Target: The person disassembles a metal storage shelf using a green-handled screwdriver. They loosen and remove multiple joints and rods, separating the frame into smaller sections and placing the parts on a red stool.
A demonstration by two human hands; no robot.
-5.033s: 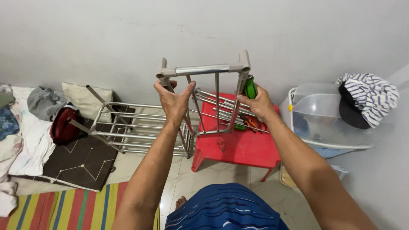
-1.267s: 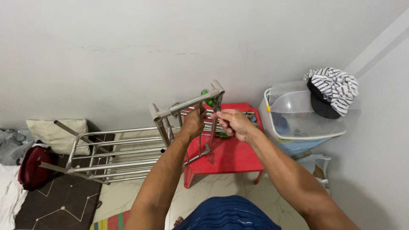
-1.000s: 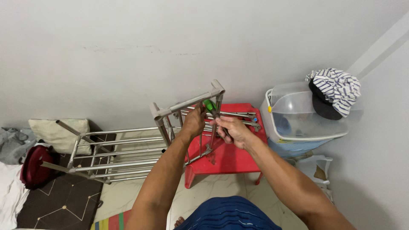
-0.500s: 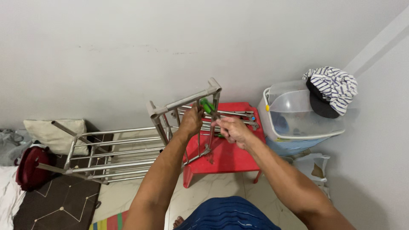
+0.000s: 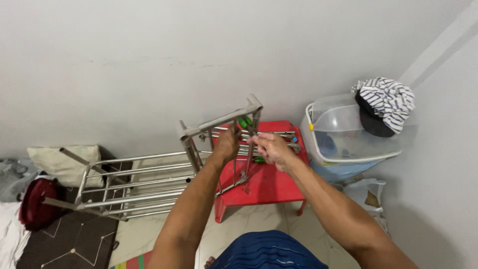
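Here my left hand [image 5: 226, 144] grips a bar of the small metal rack frame [image 5: 221, 142], held tilted above the red stool [image 5: 269, 182]. My right hand [image 5: 269, 149] is closed around a green-handled screwdriver [image 5: 245, 122] at the frame's far right corner.

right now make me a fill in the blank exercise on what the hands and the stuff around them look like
The left hand grips a small metal ____ frame.
The right hand holds a screwdriver with a ____ handle.
Loose metal tubes lie on a ____ plastic stool.
A striped cloth sits on a clear ____.

Missing words: rack; green; red; bin
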